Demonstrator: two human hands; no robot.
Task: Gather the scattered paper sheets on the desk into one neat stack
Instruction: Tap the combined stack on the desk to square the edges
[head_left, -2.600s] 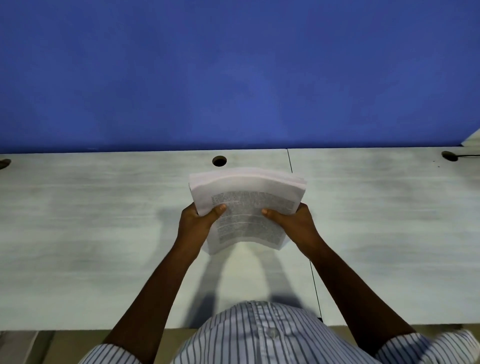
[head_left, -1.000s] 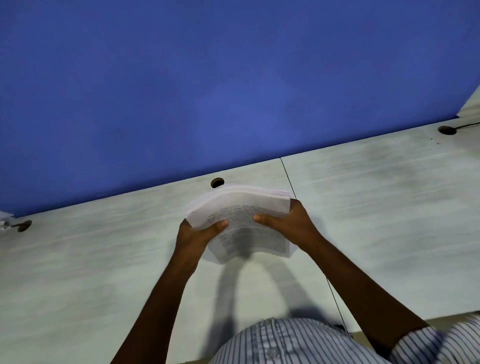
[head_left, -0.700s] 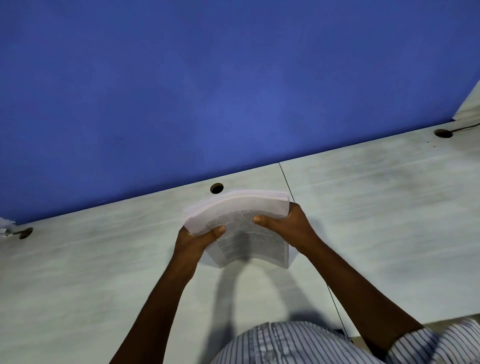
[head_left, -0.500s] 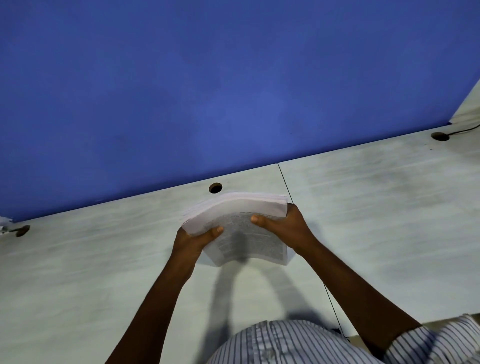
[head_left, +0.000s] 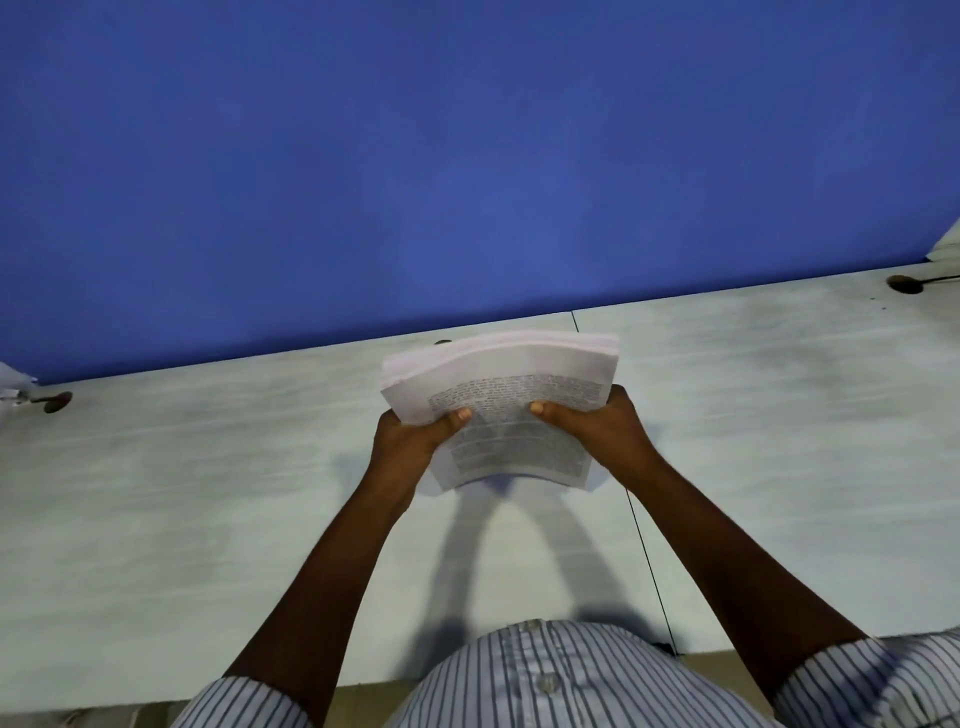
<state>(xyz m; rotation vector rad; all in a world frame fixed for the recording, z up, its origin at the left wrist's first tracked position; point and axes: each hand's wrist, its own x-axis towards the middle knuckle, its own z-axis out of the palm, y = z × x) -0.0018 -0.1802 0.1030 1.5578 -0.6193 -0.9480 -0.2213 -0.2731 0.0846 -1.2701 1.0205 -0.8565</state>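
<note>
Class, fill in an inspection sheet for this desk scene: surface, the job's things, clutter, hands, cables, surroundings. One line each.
Surface: pale grey desk, two panels meeting at a seam; round grommet holes at far left and far right.
Job's things: paper stack, printed text facing the camera, held on edge, top edges fanned and uneven.
Clutter: nothing seen loose on the desk.
Hands: left hand and right hand grip the stack's sides, thumbs on the front sheet.
Cables: one dark cable leaves the far-right hole.
Surroundings: blue partition behind the desk; striped shirt at the bottom.
</note>
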